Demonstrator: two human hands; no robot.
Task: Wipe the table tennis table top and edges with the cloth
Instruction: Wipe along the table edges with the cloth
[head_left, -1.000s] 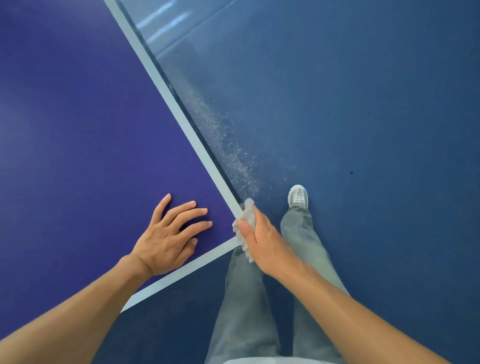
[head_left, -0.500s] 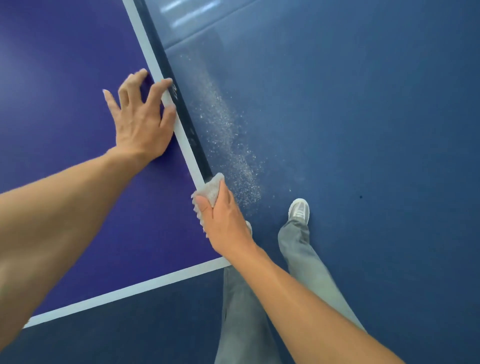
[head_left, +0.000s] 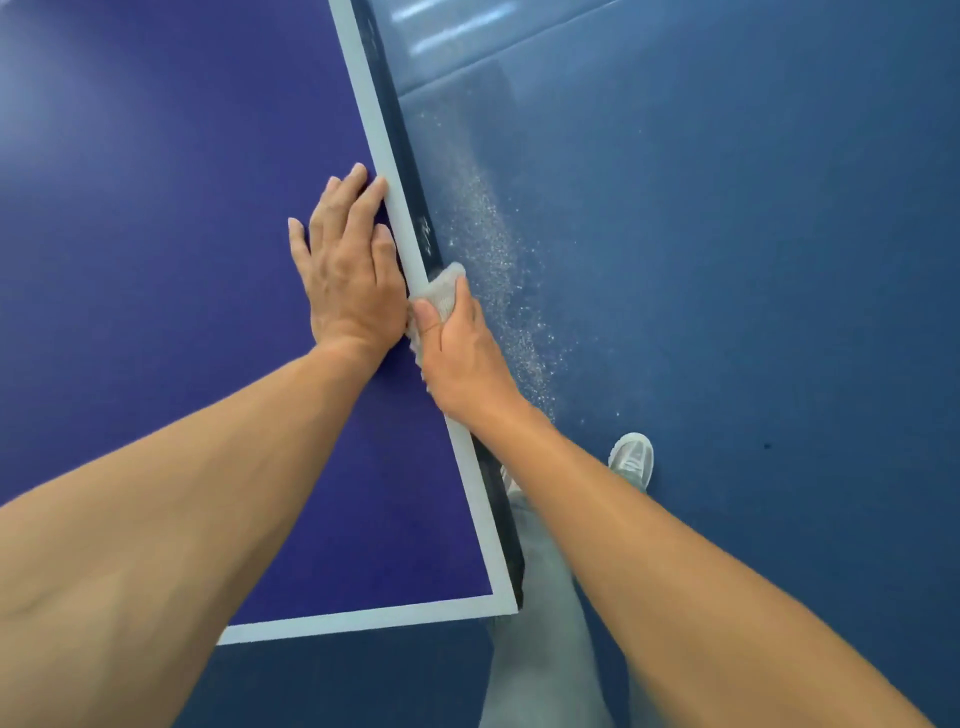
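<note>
The blue table tennis table top (head_left: 156, 260) fills the left of the view, with a white line (head_left: 387, 161) along its right side and near end. Its dark side edge (head_left: 410, 187) runs just right of the line. My right hand (head_left: 462, 353) grips a bunched grey cloth (head_left: 441, 291) and holds it against that side edge. My left hand (head_left: 348, 270) lies flat on the table top with fingers straight, right beside the white line and almost touching the cloth hand.
Blue floor (head_left: 727, 312) lies right of the table, with a streak of pale dust specks (head_left: 498, 270) below the edge. My grey trouser legs (head_left: 545, 623) and a grey shoe (head_left: 631, 460) stand by the table's near right corner (head_left: 506, 605).
My right hand has slid the cloth further up the table's side edge from the near corner. My left hand has moved from the table's interior to beside the white line, next to the cloth.
</note>
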